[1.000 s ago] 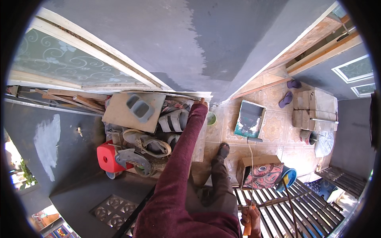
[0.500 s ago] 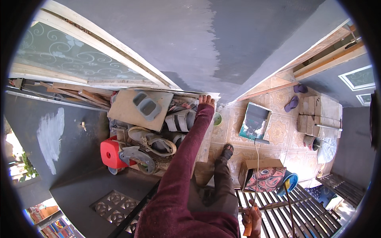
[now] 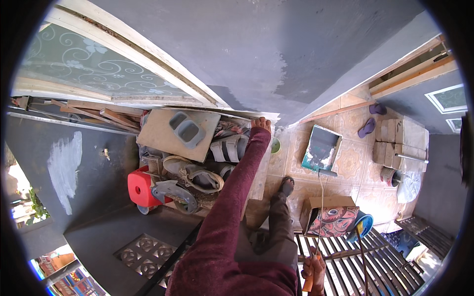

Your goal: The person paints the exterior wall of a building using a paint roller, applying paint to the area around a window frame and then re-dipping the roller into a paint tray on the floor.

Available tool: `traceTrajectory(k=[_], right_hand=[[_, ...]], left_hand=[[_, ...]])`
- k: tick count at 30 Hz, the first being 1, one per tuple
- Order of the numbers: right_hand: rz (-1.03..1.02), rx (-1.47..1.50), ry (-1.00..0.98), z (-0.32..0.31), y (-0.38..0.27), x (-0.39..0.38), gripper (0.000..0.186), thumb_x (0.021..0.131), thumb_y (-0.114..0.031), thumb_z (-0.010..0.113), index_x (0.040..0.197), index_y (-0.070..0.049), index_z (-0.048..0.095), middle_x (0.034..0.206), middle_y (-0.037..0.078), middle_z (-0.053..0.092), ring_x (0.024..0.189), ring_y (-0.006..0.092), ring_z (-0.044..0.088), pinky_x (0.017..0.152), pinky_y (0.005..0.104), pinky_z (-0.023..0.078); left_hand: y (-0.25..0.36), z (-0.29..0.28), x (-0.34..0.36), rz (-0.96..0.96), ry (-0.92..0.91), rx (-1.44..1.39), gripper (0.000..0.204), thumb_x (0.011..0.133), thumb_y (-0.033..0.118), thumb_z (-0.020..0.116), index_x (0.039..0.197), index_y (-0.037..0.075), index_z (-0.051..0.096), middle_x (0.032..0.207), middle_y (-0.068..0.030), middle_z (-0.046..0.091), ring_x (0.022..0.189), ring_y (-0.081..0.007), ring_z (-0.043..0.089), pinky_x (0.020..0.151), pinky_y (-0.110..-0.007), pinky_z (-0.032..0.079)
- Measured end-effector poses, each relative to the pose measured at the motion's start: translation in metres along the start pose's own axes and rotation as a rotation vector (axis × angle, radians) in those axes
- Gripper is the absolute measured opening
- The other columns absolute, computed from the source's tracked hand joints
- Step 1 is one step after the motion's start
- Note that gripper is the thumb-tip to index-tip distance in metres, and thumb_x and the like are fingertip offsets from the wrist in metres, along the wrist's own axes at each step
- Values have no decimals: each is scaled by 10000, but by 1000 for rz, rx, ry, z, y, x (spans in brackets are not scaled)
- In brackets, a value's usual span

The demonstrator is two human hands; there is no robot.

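Observation:
My left arm, in a maroon sleeve, stretches forward to the wall corner. The fingers of my left hand [image 3: 260,124] are bent over the far corner of a cluttered shoe rack [image 3: 257,183], close against the grey wall [image 3: 242,59]. Low on the right, my right hand [image 3: 314,271] is closed round the orange handle of a paint roller [image 3: 328,173]. Its thin rod runs forward, and the narrow grey roller head lies at the near edge of a rectangular paint tray [image 3: 322,148] smeared with grey and white. Darker fresh paint borders a lighter patch on the wall.
Shoes [image 3: 195,177], a board [image 3: 163,138] with a grey two-hollow dish and a red stool [image 3: 140,188] crowd the rack. A green bowl [image 3: 275,145] stands beside it. To the right are a cardboard box [image 3: 308,202], blue bucket [image 3: 364,223], slatted bench [image 3: 345,261], stacked cartons [image 3: 412,140] and purple slippers [image 3: 367,128].
The view has shifted slightly, so the surroundings sit a little further right. My left hand stays at the rack corner, and my right hand still holds the roller.

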State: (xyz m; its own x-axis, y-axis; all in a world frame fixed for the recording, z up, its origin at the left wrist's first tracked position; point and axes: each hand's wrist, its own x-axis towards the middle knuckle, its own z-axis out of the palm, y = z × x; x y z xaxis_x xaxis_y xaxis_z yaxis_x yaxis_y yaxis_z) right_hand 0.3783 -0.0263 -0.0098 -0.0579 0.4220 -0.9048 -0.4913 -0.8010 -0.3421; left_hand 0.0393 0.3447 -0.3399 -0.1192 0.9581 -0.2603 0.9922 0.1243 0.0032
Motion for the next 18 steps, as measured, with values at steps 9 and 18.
traceTrajectory(k=[9,18], right_hand=[[7,11,-9,3,-1,6,400,993,-246,506,1361,-114,422,751,15,471,468,73,405,400,224,358],[-3,2,20,20,-12,2,411,997,-224,491,1373,-76,411,734,14,470,465,72,412,390,219,358]], left_hand=[[-18,14,-3,31,-97,30,339,915,306,467,1168,167,644,1229,-71,536,1157,-257,477,1012,-516,277],[-28,-27,-17,37,-266,96,381,875,315,503,1243,258,586,1349,-77,487,1212,-255,477,1044,-572,226]])
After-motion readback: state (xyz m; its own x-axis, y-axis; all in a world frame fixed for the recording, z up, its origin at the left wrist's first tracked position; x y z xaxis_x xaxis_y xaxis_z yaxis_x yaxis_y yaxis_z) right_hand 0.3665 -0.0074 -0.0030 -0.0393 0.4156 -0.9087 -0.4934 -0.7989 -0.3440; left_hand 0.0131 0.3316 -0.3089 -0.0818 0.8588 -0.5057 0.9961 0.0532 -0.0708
